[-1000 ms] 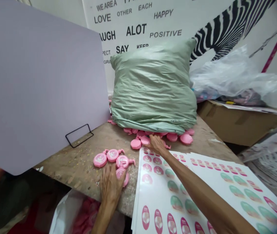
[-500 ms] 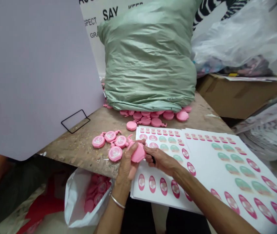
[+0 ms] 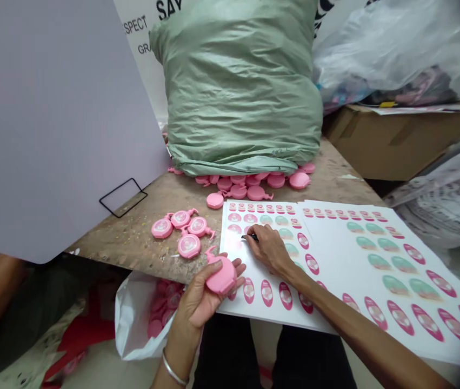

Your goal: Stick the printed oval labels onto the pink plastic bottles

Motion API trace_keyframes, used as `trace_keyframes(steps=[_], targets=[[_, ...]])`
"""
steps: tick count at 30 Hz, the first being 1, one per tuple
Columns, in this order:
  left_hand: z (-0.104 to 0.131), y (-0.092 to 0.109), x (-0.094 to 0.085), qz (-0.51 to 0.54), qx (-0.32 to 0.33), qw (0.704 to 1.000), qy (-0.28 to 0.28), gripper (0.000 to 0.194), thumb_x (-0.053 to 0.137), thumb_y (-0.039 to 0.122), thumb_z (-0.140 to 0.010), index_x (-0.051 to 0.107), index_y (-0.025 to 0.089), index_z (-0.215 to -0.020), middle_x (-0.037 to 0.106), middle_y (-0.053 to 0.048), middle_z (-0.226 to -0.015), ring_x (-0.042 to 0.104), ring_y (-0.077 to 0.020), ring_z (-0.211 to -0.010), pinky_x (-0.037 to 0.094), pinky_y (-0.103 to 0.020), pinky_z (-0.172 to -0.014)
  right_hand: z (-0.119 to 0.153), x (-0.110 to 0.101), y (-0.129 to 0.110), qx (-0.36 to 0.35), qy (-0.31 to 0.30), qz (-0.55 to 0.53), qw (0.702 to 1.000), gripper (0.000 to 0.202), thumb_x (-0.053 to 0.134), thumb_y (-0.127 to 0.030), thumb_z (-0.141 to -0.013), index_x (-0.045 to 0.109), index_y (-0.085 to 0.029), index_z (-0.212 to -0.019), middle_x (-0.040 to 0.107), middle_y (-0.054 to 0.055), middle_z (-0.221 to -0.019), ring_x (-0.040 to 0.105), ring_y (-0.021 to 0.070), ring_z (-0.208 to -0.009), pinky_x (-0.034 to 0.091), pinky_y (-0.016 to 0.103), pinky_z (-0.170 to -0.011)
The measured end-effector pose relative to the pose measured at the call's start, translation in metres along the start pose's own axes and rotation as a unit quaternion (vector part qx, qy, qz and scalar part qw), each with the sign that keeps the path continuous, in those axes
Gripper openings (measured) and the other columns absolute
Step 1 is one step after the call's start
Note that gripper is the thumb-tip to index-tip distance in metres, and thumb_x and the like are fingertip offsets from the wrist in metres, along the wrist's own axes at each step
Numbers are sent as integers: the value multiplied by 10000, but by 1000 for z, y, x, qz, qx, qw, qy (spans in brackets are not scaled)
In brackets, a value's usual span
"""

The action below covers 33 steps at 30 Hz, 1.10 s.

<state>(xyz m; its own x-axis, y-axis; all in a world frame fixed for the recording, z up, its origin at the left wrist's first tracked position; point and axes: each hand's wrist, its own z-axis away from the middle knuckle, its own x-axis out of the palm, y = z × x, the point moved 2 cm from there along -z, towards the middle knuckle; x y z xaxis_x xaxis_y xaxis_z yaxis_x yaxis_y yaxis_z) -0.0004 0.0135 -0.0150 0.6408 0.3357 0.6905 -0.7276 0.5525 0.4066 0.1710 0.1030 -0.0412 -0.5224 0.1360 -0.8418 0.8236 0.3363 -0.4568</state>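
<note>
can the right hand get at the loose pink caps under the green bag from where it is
Probably yes. The right hand rests on the sticker sheet, and the loose pink caps lie just beyond the sheet's far edge on open table, with nothing standing between. The green bag covers only the rearmost ones.

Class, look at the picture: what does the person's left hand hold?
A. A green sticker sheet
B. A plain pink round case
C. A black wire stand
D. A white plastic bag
B: the left hand cradles a pink round case with no label showing, at the table edge, while the right hand rests on the sticker sheet.
</note>
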Motion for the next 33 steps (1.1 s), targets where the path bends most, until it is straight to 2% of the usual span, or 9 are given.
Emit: trace_keyframes(steps=[4, 11, 16, 22, 24, 26, 28, 31, 33], targets=[[-9, -1, 3, -75, 73, 994, 4, 444, 647, 148, -786, 483, 131, -1198, 672, -179, -1109, 703, -270, -879, 593, -369, -711, 1, 5, 0, -10, 10, 29, 999, 107, 510, -258, -877, 565, -184, -823, 647, 58, -815, 503, 217, -801, 300, 329, -704], [-35, -12, 1, -195, 177, 964, 29, 420, 692, 224, -749, 532, 94, -1115, 695, -173, -1040, 706, -217, -746, 568, -284, -637, 6, 11, 2, -32, 21, 40, 998, 110, 491, -232, -873, 557, -190, -796, 637, 48, -784, 496, 207, -796, 286, 330, -721], [-35, -10, 2, -217, 168, 962, 13, 427, 706, 251, -733, 541, 110, -1100, 708, -139, -998, 709, -204, -722, 560, -270, -652, 4, 10, 4, -22, 13, 10, 1000, 110, 543, -271, -840, 528, -206, -753, 630, 7, -743, 504, 181, -754, 304, 306, -708], [-34, -7, 2, -225, 156, 962, 10, 390, 716, 247, -711, 562, 106, -1040, 706, -132, -978, 708, -202, -702, 556, -271, -653, -5, 4, -2, 62, 3, -57, 996, 156, 597, -340, -761, 524, -212, -712, 587, 5, -676, 498, 177, -687, 328, 299, -652], [-36, -8, 0, -228, 158, 961, 1, 395, 722, 262, -712, 559, 111, -1039, 705, -124, -958, 707, -203, -701, 552, -268, -641, -11, 3, -4, 109, -28, -146, 983, 195, 622, -376, -728, 529, -210, -689, 579, -5, -665, 492, 159, -647, 335, 285, -614], [-37, -9, -2, -228, 165, 960, -9, 403, 727, 274, -714, 559, 116, -1044, 701, -110, -933, 705, -201, -704, 550, -266, -639, -18, 1, -5, 148, -68, -247, 955, 256, 654, -422, -690, 527, -203, -652, 563, -18, -639, 477, 137, -603, 338, 273, -578], [-37, -10, -3, -224, 170, 959, -18, 409, 737, 276, -708, 566, 118, -1044, 694, -96, -913, 702, -193, -702, 548, -259, -639, -24, -3, -6, 159, -91, -301, 936, 330, 651, -492, -685, 519, -196, -624, 525, -30, -591, 442, 115, -550, 327, 263, -535], [-34, -8, -2, -219, 162, 962, -19, 454, 764, 278, -687, 570, 121, -1066, 689, -100, -933, 694, -177, -681, 549, -245, -618, -28, -16, -4, 159, -94, -368, 911, 409, 609, -576, -726, 522, -188, -633, 475, -43, -560, 382, 90, -507, 298, 252, -495], [-30, -6, 2, -207, 145, 967, -19, 483, 744, 348, -720, 560, 132, -1111, 689, -120, -971, 689, -177, -667, 556, -255, -584, -26, -30, -5, 146, -78, -410, 897, 393, 624, -566, -743, 560, -184, -678, 498, -39, -592, 400, 88, -530, 311, 247, -508]])
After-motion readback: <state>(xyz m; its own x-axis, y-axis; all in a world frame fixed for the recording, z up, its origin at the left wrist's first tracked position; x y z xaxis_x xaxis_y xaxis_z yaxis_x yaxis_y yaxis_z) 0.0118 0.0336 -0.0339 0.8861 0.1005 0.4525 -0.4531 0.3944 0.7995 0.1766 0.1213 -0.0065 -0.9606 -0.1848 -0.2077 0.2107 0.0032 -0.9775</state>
